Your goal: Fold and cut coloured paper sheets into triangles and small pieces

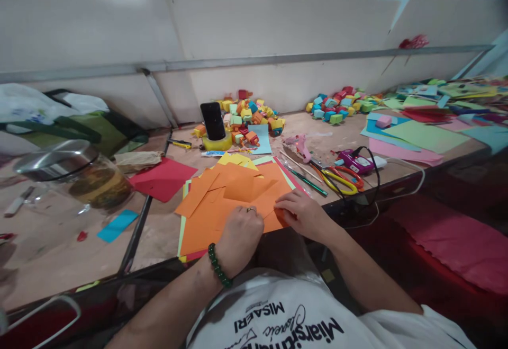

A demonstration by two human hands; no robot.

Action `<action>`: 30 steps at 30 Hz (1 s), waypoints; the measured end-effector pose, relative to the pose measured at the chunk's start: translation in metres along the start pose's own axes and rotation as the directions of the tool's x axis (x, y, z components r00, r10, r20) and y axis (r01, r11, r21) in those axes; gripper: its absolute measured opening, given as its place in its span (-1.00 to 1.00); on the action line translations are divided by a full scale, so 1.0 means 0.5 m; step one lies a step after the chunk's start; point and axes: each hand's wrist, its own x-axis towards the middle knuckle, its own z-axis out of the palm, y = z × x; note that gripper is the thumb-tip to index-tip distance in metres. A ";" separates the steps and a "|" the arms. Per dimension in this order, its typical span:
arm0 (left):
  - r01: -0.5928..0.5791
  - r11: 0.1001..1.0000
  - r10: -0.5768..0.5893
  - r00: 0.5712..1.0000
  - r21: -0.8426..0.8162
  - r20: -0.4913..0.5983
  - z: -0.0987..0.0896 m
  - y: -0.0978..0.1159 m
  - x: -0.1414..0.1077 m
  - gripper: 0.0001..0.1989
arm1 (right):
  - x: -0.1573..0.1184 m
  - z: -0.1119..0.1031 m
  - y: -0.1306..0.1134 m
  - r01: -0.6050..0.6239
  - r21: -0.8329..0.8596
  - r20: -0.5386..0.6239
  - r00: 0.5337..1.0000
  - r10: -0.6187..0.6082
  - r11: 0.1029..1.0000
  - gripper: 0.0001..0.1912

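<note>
Orange paper (206,222) lies on a stack of coloured sheets at the table's front edge, with smaller folded and cut orange pieces on it. My left hand (244,227), wearing a ring and a green bead bracelet (218,267), is closed with its knuckles up and fingers curled down on the orange paper; its fingertips are hidden. To its right, the bent fingers of my right hand (304,214) pinch the orange paper near its right side. A folded orange piece (240,187) rises slightly just beyond both hands.
Behind the stack, a phone (214,121) leans in a yellow tape roll (217,142) beside piled paper cubes (246,113). Scissors (339,182), a green pen (307,182), a pink glue gun (302,148) and a purple power strip (354,162) lie right. A glass jar (99,182) stands left.
</note>
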 end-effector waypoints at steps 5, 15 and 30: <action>-0.048 0.999 0.050 0.997 0.019 -0.067 -0.029 -0.005 -0.007 -0.78 | 0.013 0.000 -0.005 0.062 -0.128 -0.102 0.992 -0.075 0.990 -0.53; -0.057 0.994 0.097 0.823 0.089 -0.560 -0.006 -0.110 -0.075 -0.71 | 0.050 -0.020 -0.012 0.264 -0.202 -0.282 0.907 -0.314 0.943 -0.73; -0.004 0.976 -0.057 0.960 -0.219 -0.274 0.083 -0.059 -0.117 -0.62 | 0.050 0.010 -0.078 0.122 -0.006 0.372 0.922 -0.111 0.993 -0.79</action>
